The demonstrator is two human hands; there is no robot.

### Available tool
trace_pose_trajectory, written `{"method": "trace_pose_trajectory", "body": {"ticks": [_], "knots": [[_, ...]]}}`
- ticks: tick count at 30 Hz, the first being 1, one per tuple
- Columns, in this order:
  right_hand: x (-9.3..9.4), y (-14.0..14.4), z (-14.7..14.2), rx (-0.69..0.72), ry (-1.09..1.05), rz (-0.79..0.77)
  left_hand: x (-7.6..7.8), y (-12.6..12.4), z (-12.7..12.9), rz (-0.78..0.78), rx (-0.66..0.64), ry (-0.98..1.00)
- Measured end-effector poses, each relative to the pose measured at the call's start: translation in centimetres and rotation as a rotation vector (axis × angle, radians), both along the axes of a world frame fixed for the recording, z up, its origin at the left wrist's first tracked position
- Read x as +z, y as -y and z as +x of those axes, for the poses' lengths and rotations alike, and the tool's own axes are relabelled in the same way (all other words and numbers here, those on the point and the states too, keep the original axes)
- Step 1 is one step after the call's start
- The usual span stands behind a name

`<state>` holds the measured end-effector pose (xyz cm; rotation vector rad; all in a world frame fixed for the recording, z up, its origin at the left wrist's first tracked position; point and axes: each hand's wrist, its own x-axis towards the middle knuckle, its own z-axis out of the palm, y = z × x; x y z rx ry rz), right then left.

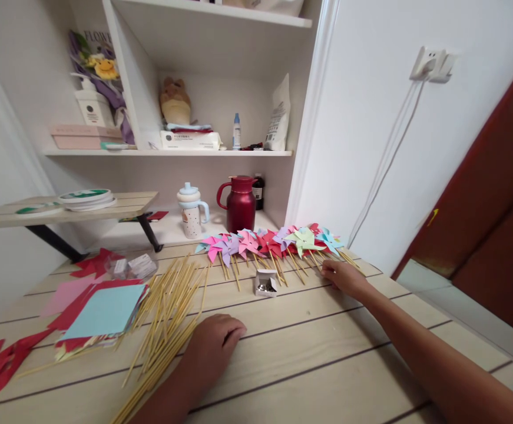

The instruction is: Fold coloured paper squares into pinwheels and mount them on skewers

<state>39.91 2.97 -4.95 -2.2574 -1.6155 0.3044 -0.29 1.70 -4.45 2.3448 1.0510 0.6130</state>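
Fingers [327,270] of right hand [344,278] half-hidden among pinwheel sticks [303,268].

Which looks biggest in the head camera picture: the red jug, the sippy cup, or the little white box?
1. Red jug.
2. Sippy cup, a bit smaller.
3. Little white box, smallest, though it lies nearer the camera than the other two.

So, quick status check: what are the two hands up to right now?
Left hand loosely curled on the table, beside the bamboo sticks, nothing held. Right hand reaching to the pinwheels, touching their sticks. Small open box between.
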Motion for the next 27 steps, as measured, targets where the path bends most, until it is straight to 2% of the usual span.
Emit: {"method": "trace_pose_trajectory", "body": {"ticks": [9,17,27], "knots": [[-0.1,0.4,0.4,-0.117,0.038,-0.067,0.5,0.1,0.0,-0.011,-0.005,-0.008],[-0.9,0.4,-0.3,-0.202,0.106,-0.008,0.4,0.2,0.0,-0.006,0.0,-0.004],[-1.1,1.2,-0.7,-0.13,0.162,0.118,0.4,0.3,0.1,-0.018,0.015,0.01]]}}
